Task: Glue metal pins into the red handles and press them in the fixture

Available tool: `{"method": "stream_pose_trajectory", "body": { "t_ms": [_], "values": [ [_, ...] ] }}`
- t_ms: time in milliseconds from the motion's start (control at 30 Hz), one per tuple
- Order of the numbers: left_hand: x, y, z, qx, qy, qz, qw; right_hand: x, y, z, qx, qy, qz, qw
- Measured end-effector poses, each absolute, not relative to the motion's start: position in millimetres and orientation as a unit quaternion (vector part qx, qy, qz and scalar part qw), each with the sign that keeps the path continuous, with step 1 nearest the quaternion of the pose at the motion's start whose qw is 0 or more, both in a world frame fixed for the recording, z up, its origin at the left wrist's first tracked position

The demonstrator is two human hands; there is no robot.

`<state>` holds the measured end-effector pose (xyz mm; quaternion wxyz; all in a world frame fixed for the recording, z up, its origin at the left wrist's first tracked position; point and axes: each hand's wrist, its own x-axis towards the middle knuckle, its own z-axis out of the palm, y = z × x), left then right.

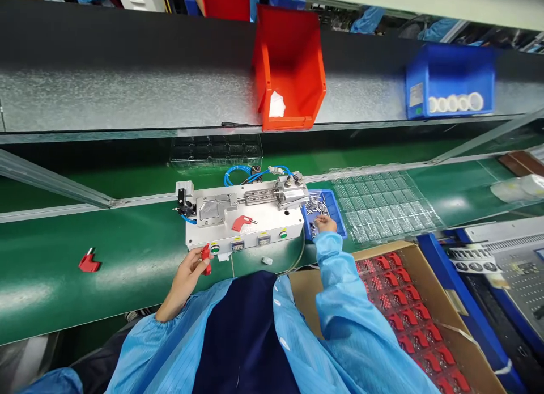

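Observation:
My left hand (191,269) pinches a small red plastic handle-shaped part (206,259) upright, just in front of the white bench fixture (225,227). At the fixture's right end, my right hand (326,223) reaches into a blue tray (340,221) of small metal pins (315,204). Its fingers are drawn together among the pins, and what they hold is hidden. A similar red part with a metal pin (243,223) lies on top of the fixture, beside its clamp and cylinder (291,191). Another red part with a pin (89,262) rests on the green bench to the left.
A carton (442,303) holding trays of red parts stands at my right. Clear blister trays (386,207) lie right of the blue tray. Overhead, a shelf (170,99) carries a red bin (291,71) and a blue bin (450,79). Blue air hoses (232,176) curl behind the fixture.

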<state>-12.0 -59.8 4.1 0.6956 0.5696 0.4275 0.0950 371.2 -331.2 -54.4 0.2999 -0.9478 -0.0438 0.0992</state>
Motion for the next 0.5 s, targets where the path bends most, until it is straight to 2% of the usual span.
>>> {"method": "stream_pose_trajectory", "body": {
  "t_ms": [100,167,233,267,500],
  "values": [
    [-9,-59,5,0.564,0.428,0.100,0.699,353,-336,-37,-0.881,-0.028,0.078,0.467],
    [-7,-59,4,0.562,0.423,0.099,0.704,336,-336,-24,-0.794,-0.013,0.095,0.600],
    [-4,-60,2,0.562,0.417,0.094,0.709,319,-333,-10,-0.707,0.001,0.134,0.695],
    [-3,-62,2,0.562,0.413,0.092,0.710,311,-331,-3,-0.681,0.005,0.157,0.715],
    [-4,-69,0,0.565,0.388,0.094,0.723,281,-307,24,-0.648,-0.032,0.259,0.716]
  ]
}}
